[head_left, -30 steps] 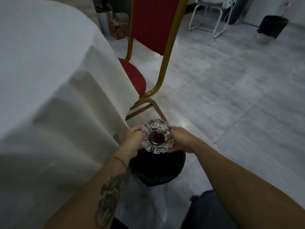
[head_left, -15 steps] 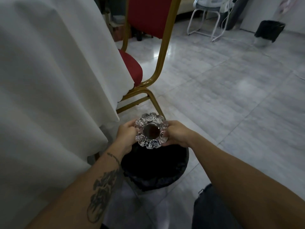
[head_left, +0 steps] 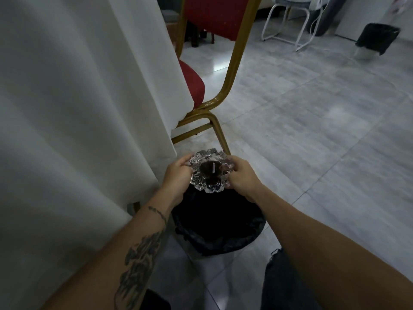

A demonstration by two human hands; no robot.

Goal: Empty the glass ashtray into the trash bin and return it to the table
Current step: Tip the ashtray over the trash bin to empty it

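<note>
Left hand (head_left: 177, 175) and right hand (head_left: 242, 175) both grasping glass ashtray (head_left: 210, 173), held between them over trash bin (head_left: 218, 229) directly below. Tip fully, keeping the rim inside the liner.

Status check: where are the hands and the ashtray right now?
Left hand and right hand both gripping ashtray. Ashtray above trash bin, something small inside. Nothing in the way.

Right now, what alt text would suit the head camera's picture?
Two hands, left hand and right hand, hold a scalloped glass ashtray above a black-lined trash bin on a grey tiled floor, beside a white tablecloth and a red chair.
</note>
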